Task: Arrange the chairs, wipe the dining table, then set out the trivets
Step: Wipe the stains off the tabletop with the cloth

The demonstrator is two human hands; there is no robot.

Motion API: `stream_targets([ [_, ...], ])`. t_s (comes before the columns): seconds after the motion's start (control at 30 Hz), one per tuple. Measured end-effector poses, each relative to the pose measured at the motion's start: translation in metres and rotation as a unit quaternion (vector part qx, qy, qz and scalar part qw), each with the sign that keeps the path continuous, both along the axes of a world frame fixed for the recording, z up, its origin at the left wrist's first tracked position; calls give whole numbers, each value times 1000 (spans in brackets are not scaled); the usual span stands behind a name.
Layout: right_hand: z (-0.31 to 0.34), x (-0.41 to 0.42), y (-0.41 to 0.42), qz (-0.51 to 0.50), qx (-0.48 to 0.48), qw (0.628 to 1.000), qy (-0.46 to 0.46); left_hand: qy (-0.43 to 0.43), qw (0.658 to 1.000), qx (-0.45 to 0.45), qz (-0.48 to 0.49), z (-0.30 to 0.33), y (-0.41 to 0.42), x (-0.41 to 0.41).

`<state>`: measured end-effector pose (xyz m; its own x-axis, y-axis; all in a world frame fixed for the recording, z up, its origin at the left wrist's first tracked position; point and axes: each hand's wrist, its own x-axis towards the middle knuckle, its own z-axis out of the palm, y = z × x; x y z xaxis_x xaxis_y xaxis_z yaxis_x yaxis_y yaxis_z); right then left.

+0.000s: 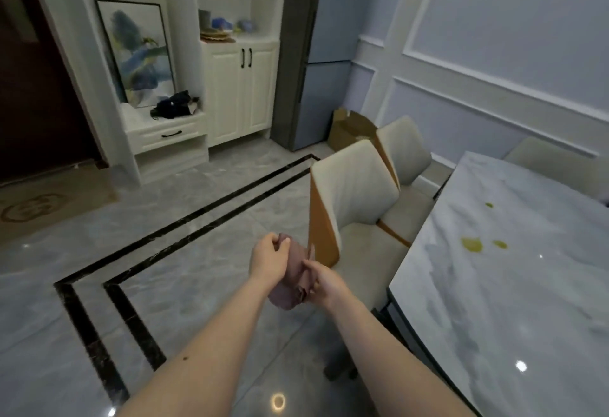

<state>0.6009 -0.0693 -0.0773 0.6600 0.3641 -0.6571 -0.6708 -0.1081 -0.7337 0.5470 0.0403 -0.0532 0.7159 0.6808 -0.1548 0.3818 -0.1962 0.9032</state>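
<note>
The surface [514, 284] runs off the right edge. The left hand [268, 260] hides part of the cloth [291, 284]. Shelf items [224, 26] are too blurred to tell.

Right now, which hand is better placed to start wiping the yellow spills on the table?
Probably right. Both hands grip the cloth, but the right hand is on the side of the table and its spills; the left hand would cross over.

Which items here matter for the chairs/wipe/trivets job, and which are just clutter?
Job:
- pink cloth, held by left hand and right hand
- dining table with yellow spills
- near chair
- far chair

Lying about:
- cardboard box
- framed painting
- dark bag on the bench
- doormat
</note>
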Motion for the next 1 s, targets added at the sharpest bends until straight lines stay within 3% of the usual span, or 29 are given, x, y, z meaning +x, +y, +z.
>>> stream_targets([
  [0.4, 12, 160, -47, -233, -12, 972, 3, -4, 985, 3, -172, 3, -30, 197],
  [0.7, 9, 245, -114, -399, -25, 917, 10, 13, 932, -17, -361, -7, -96, 339],
  [1.0, 2, 250, -187, -543, -39, 839, 29, 80, 875, -10, -478, -31, -183, 390],
])
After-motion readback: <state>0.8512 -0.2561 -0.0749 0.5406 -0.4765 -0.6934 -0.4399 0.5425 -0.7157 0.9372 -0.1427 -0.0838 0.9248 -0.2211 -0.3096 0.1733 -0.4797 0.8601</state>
